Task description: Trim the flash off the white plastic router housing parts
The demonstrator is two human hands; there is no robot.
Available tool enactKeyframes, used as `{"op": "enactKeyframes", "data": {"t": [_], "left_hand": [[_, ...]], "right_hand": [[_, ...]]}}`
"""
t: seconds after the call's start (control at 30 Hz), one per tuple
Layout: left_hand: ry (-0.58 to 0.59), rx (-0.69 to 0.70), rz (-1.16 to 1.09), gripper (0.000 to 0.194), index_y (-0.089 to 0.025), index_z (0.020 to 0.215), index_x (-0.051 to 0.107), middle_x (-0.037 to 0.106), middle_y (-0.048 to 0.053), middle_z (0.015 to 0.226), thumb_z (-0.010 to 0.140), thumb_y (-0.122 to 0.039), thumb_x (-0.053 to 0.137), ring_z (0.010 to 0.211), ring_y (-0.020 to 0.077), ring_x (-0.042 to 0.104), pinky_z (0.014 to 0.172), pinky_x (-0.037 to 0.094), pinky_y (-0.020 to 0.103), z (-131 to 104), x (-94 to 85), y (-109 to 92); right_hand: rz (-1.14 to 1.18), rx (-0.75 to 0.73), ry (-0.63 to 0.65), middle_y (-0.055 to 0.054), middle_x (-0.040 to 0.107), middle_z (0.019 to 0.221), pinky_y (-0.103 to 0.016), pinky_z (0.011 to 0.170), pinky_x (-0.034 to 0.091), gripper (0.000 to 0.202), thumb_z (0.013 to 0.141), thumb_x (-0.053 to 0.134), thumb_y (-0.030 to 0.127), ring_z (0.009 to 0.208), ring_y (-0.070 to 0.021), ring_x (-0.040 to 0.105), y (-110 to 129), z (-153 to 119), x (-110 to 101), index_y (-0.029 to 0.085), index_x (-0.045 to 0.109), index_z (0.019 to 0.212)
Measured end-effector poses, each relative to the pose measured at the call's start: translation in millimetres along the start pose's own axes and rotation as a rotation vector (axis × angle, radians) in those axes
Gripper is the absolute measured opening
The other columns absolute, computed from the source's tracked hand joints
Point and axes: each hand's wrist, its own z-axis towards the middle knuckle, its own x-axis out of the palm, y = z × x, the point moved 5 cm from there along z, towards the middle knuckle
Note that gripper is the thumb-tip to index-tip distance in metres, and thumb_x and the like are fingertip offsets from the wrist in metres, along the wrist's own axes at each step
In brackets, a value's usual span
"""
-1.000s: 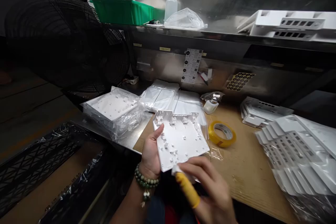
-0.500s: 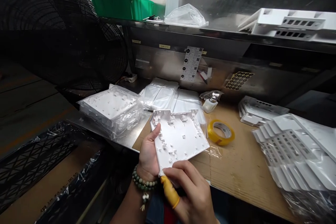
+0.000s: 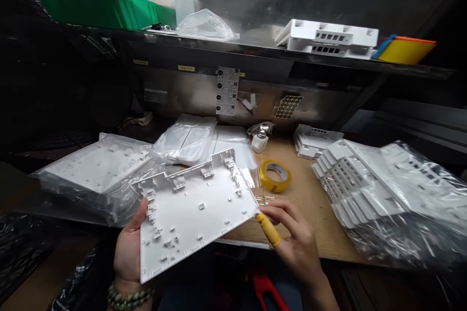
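A white moulded plastic cover [image 3: 204, 214], its inner side with small posts and clips facing up, is tilted in front of me. My left hand [image 3: 128, 248] grips its left edge, thumb on the near face, a beaded bracelet at the wrist. At the cover's right corner, my right hand [image 3: 292, 238] pinches the edge between thumb and fingers; a yellow finger cot [image 3: 269, 230] covers the thumb. Whether a small bit sits in that pinch is hidden. Just beyond the right hand lies a roll of yellow tape [image 3: 275, 175].
Bagged covers [image 3: 98, 165] stand at left, and a bagged stack of covers [image 3: 368, 189] at right. Flat plastic bags [image 3: 188, 138] and a small pump bottle [image 3: 260, 139] lie behind. The shelf above holds a green bin [image 3: 98, 7], a squeeze bottle [image 3: 184, 5] and white housings [image 3: 332, 39].
The cover has come closer and turned, now lower and further left in view. My right hand has gone from its near left corner to its right corner. The view has swung right.
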Motion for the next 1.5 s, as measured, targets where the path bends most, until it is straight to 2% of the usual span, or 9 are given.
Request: {"op": "enactKeyframes", "data": {"t": [0.17,0.37,0.53,0.7,0.93,1.1,1.27,1.4,1.5], "left_hand": [[0.053,-0.045,-0.024,0.059,-0.026,0.123,0.073,0.07,0.007,0.134,0.101,-0.053,0.026,0.146,0.0282,0.043,0.122,0.029,0.051,0.6,-2.4,4.6],[-0.019,-0.056,0.098,0.064,-0.026,0.135,0.065,0.07,0.01,0.134,0.098,-0.062,0.027,0.14,0.0334,0.051,0.117,0.039,0.056,-0.3,-4.5,4.1],[-0.092,-0.064,0.162,0.055,-0.029,0.138,0.062,0.073,0.007,0.128,0.098,-0.054,0.033,0.132,0.0355,0.059,0.11,0.047,0.057,-2.4,4.4,12.7],[-0.163,-0.066,0.235,0.048,-0.033,0.135,0.065,0.076,0.005,0.121,0.098,-0.049,0.039,0.13,0.0338,0.061,0.107,0.052,0.054,-6.0,9.6,16.8],[-0.148,-0.037,0.233,0.052,-0.03,0.138,0.063,0.073,0.006,0.128,0.098,-0.05,0.036,0.133,0.0341,0.058,0.112,0.048,0.053,-3.5,16.1,21.8],[-0.086,-0.023,0.027,0.049,-0.025,0.147,0.053,0.068,0.01,0.137,0.099,-0.033,0.046,0.135,0.0342,0.055,0.119,0.037,0.055,3.2,24.8,31.9],[-0.296,0.072,-0.025,0.057,-0.037,0.147,0.05,0.065,0.004,0.142,0.093,-0.025,0.064,0.133,0.0301,0.058,0.118,0.04,0.048,10.9,49.8,47.6],[-0.299,0.177,0.12,0.045,-0.031,0.135,0.062,0.06,0.005,0.147,0.091,-0.03,0.071,0.134,0.0279,0.057,0.118,0.041,0.04,21.6,81.4,56.4],[-0.274,0.228,0.144,0.046,-0.03,0.133,0.063,0.061,0.006,0.146,0.089,-0.031,0.073,0.137,0.0277,0.054,0.119,0.038,0.04,26.9,90.0,59.3]], "right_hand": [[-0.038,-0.024,0.016,-0.007,0.067,0.101,-0.026,0.07,0.061,0.029,0.089,0.06,0.007,0.088,-0.0174,0.067,-5.9,-1.7,7.7,0.024,0.073,0.108],[-0.159,-0.053,-0.003,-0.005,0.067,0.096,-0.029,0.07,0.06,0.025,0.089,0.059,0.009,0.081,-0.0174,0.066,-27.3,7.5,-7.9,0.024,0.074,0.102],[-0.079,-0.04,-0.141,-0.006,0.065,0.101,-0.029,0.074,0.055,0.027,0.09,0.06,0.008,0.089,-0.0174,0.063,-7.6,40.4,-19.3,0.024,0.073,0.107],[-0.156,-0.075,-0.184,-0.006,0.067,0.097,-0.032,0.075,0.053,0.016,0.092,0.062,0.015,0.087,-0.0186,0.063,1.0,66.5,-10.3,0.022,0.073,0.102],[-0.136,-0.058,-0.15,-0.005,0.068,0.098,-0.03,0.073,0.051,0.014,0.093,0.061,0.02,0.086,-0.0178,0.063,-17.9,64.8,-11.8,0.022,0.073,0.101],[-0.251,0.085,-0.153,-0.003,0.069,0.094,-0.029,0.068,0.048,0.011,0.089,0.062,0.02,0.078,-0.0166,0.062,-45.7,59.1,-13.6,0.023,0.072,0.093],[-0.066,-0.09,-0.231,-0.004,0.065,0.1,-0.027,0.076,0.05,0.018,0.09,0.064,0.014,0.09,-0.0167,0.061,10.9,60.9,-1.6,0.022,0.069,0.105],[0.078,-0.241,-0.191,-0.004,0.062,0.099,-0.025,0.074,0.051,0.024,0.088,0.067,0.01,0.084,-0.014,0.061,69.7,65.5,21.2,0.021,0.067,0.109],[0.094,-0.289,-0.162,-0.004,0.063,0.099,-0.024,0.075,0.053,0.023,0.089,0.066,0.009,0.087,-0.0141,0.062,79.4,70.6,30.5,0.021,0.068,0.109]]}}
